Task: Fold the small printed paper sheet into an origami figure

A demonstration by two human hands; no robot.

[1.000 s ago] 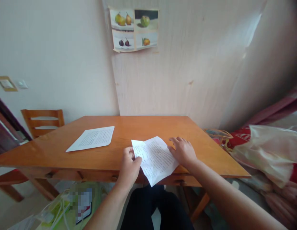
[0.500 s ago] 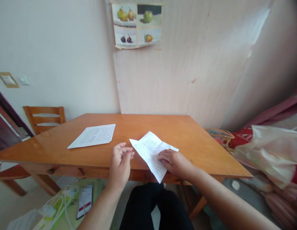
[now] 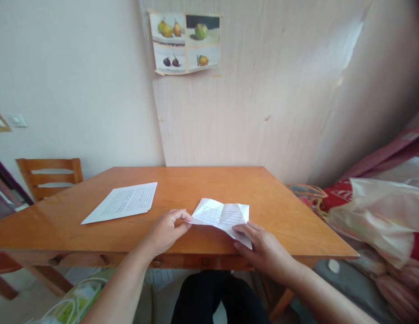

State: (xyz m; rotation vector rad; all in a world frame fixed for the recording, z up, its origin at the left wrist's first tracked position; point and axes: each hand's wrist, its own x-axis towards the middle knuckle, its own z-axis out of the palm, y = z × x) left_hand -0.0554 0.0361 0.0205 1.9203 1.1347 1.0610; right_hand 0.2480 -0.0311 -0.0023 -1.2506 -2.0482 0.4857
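Observation:
A creased sheet of printed paper [image 3: 219, 213] lies near the front edge of the wooden table [image 3: 182, 186], its fold lines raised off the surface. My left hand [image 3: 169, 229] pinches the sheet's left corner between thumb and fingers. At the lower right corner, my right hand [image 3: 260, 245] grips the paper, fingers on top and thumb beneath the near edge. Part of that corner is covered by the right fingers.
A stack of printed sheets [image 3: 123, 202] rests on the table's left side. Beyond it stands a wooden chair [image 3: 49, 173]. Plastic bags [image 3: 375, 211] are piled right of the table, and a fruit picture [image 3: 185, 42] hangs on the wall.
My left hand, free of the paper before, now holds its left corner. The sheet has turned, and my right hand has shifted to its lower right corner. The view has moved slightly.

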